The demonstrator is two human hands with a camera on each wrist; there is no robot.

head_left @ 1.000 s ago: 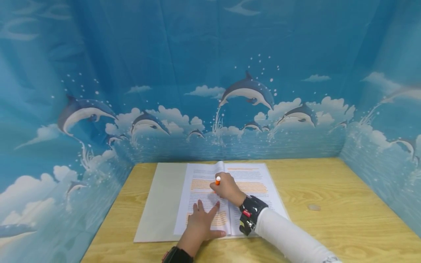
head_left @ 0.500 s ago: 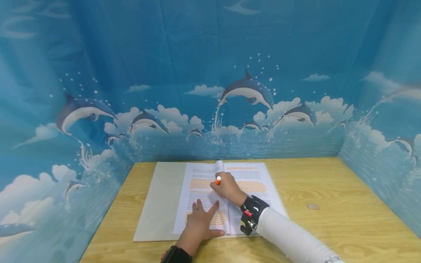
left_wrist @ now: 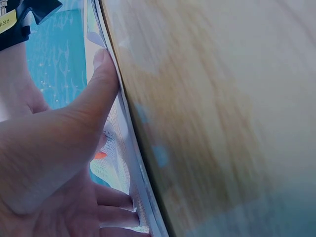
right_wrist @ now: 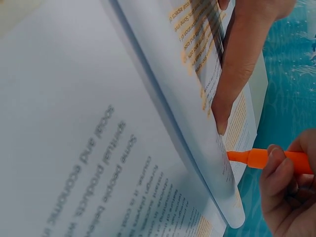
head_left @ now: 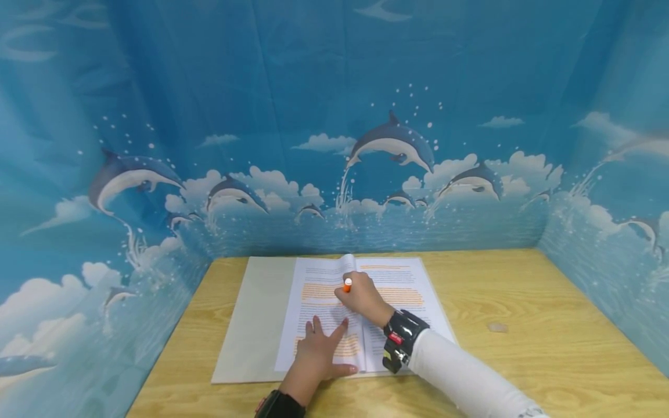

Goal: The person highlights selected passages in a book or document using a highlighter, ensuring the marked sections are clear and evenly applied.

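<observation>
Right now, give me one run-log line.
left hand: spread on left page | right hand: grips orange highlighter, pointed at left page | booklet: open, partly highlighted

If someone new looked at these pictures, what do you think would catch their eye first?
Probably the blue dolphin-printed backdrop, which fills most of the head view behind the pale wooden table. Next, likely the bright orange pen with a white end, held in the right hand over the open white printed booklet, where the left hand rests with fingers spread and orange marks stripe both pages.
</observation>
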